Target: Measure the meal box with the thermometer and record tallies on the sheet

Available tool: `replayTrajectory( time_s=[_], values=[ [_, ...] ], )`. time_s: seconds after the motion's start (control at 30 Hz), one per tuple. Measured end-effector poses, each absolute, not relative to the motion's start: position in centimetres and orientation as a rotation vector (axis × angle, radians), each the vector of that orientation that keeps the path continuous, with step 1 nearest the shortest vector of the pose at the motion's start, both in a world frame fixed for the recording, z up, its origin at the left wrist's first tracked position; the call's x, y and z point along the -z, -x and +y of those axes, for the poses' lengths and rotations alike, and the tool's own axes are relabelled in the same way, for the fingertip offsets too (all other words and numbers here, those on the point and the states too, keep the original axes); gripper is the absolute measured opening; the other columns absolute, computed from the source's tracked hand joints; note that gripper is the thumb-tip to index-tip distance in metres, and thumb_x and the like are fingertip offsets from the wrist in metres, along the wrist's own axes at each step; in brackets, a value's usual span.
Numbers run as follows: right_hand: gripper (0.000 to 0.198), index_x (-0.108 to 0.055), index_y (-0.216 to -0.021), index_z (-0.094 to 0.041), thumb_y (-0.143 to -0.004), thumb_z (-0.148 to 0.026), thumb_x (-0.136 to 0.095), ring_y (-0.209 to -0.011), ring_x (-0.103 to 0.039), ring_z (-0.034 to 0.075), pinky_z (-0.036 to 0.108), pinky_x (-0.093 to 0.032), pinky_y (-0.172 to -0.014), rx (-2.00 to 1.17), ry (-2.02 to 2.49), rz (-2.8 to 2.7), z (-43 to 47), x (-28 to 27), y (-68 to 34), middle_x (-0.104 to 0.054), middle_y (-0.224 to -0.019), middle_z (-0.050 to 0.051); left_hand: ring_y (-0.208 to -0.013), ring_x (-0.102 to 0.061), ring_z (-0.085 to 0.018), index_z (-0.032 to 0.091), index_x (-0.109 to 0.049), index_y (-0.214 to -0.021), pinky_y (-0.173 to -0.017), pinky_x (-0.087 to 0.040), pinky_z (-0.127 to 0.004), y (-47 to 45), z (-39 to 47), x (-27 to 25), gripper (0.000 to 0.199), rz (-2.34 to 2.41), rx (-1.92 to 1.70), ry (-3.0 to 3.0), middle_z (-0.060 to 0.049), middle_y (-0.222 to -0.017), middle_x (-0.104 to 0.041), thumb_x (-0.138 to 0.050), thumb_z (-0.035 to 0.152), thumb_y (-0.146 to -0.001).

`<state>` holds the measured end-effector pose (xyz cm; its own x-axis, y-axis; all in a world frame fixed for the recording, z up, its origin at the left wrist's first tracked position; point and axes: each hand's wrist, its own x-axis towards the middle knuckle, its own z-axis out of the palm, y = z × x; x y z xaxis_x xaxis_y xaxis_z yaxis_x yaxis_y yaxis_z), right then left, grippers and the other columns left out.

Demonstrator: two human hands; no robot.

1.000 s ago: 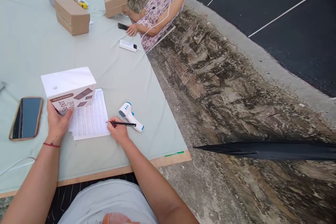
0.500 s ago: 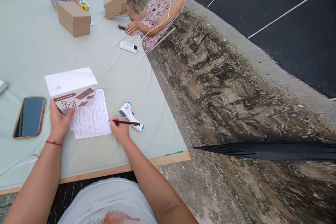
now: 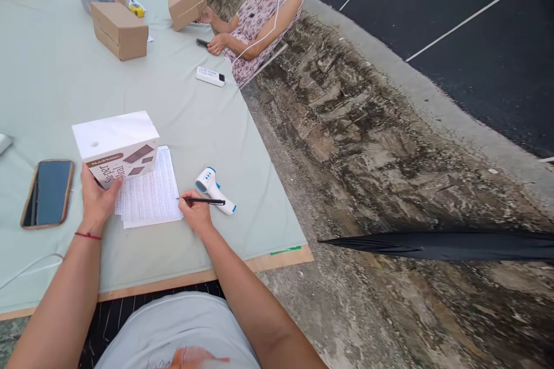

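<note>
In the head view, the left hand point(image 3: 96, 200) grips the near lower edge of a white product box point(image 3: 116, 146) tilted on the green tablecloth point(image 3: 208, 127), over a printed sheet point(image 3: 149, 193). The box looks light and stiff, best held by its side faces. The right hand point(image 3: 195, 213) pinches a black pen point(image 3: 202, 201), slim and rigid, lying left-right, tip toward the sheet.

A dark-screened smartphone in a tan case point(image 3: 47, 192) lies at nine o'clock on the pale green cloth-covered tabletop point(image 3: 64, 86), and a white-and-blue infrared thermometer point(image 3: 213, 189) lies near the middle. Toward twelve o'clock stand two brown cardboard boxes point(image 3: 119, 29), with a white remote-like device point(image 3: 210, 76) beside a seated person in a floral dress point(image 3: 259, 26). A folded black umbrella point(image 3: 437, 245) lies at four o'clock on the stone ground.
</note>
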<state>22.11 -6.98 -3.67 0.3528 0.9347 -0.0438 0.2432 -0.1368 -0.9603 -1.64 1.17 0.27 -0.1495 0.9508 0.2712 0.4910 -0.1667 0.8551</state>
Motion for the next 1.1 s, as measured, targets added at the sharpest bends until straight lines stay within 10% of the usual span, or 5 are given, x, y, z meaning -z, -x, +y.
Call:
replayTrajectory(
  time_s=[1.1],
  values=[
    [0.011, -0.056, -0.071, -0.024, -0.068, -0.034, -0.055, -0.059, -0.051, 0.014, 0.028, -0.043, -0.058, -0.927, 1.593, -1.051, -6.90, 4.20, -22.07, -0.057, -0.064, -0.003, -0.124, -0.053, -0.036, 0.020, -0.048, -0.136, -0.105, -0.045, -0.055, 1.79, 1.20, -0.36, 0.072, 1.647, -1.268, -1.679, -0.013, -0.128, -0.056, -0.076, 0.036, -0.071]
  ],
)
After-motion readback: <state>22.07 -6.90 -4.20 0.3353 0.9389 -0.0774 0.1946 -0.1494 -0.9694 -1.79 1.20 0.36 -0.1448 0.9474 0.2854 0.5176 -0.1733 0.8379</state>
